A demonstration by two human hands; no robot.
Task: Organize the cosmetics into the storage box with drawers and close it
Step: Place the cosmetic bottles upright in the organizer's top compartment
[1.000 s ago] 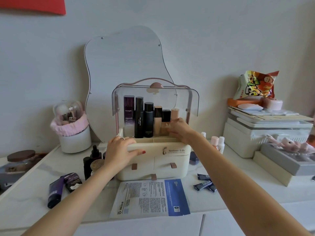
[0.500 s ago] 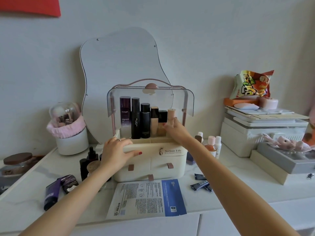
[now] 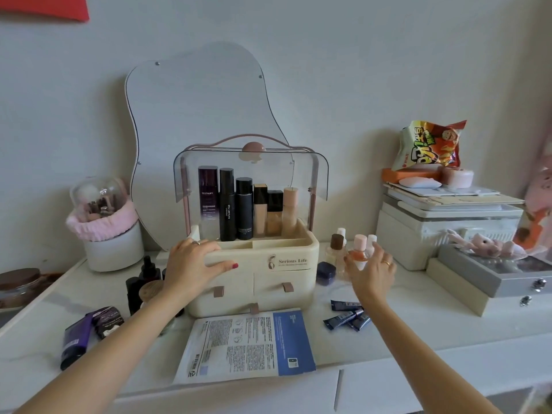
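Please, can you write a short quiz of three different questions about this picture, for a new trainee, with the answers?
1. True or false: the clear lid of the storage box is raised.
2. Where does the left hand rest? A) on the box's top front left edge B) on the sheet mask packet C) on a drawer tab
3. Fill in: the right hand reaches toward the small bottles standing to the ____ of the box.

Key: 1 true. 2 A. 3 right; its fingers are spread and nothing is gripped yet.
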